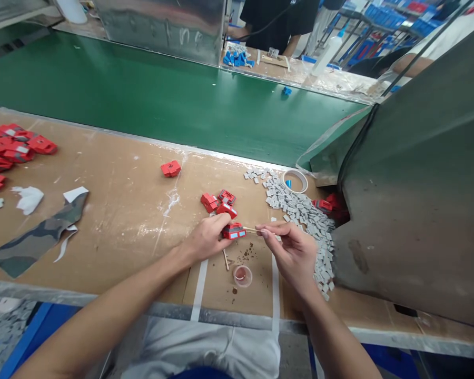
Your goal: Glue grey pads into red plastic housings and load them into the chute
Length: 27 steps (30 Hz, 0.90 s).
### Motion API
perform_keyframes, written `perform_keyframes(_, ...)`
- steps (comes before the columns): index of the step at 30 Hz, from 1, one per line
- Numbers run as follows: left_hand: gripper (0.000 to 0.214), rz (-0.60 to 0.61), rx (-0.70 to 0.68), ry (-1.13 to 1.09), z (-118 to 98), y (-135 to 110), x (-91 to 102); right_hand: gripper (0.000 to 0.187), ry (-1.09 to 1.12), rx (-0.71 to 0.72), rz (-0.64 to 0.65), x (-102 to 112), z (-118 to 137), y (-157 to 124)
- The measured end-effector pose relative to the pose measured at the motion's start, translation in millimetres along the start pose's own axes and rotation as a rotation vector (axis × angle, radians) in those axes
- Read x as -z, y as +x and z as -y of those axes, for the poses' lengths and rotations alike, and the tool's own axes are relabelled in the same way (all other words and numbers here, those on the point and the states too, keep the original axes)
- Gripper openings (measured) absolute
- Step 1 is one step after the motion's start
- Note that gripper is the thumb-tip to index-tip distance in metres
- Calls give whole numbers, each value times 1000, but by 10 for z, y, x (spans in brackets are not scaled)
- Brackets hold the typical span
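My left hand [207,237] is closed on a red toy vehicle part [234,231] with pale window patches. In my right hand [290,247], thumb and fingers pinch a cotton swab [250,229], its tip at the right end of the red part. Just beyond lie several more red parts [226,209]. Nearer to me stands a small clear cup [243,276] with reddish-brown liquid at its bottom. A second swab [226,260] rests on the cardboard beside it, among dark spots.
Many small grey tiles [300,210] spread at the right, with a tape roll [295,181] behind them. A metal housing [414,210] borders that side. A green conveyor belt [142,95] runs across the back. Red parts [11,145] pile up at left near a camouflage cloth strip [43,234]. People stand beyond.
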<state>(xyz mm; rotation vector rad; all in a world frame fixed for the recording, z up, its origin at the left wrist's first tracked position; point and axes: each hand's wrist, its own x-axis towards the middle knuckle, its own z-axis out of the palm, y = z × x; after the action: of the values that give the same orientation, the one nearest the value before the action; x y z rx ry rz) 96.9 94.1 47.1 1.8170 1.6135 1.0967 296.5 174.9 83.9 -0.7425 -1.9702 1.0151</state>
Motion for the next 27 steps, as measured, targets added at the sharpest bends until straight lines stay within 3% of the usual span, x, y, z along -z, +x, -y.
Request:
perform_keyframes(11,9,49,25,65,-10,-9,0,13,-57,13,56,-154,-78,24)
perform_keyframes(27,12,1,24,52,23,-10,-34,14,-185,110,1,-220,17,68)
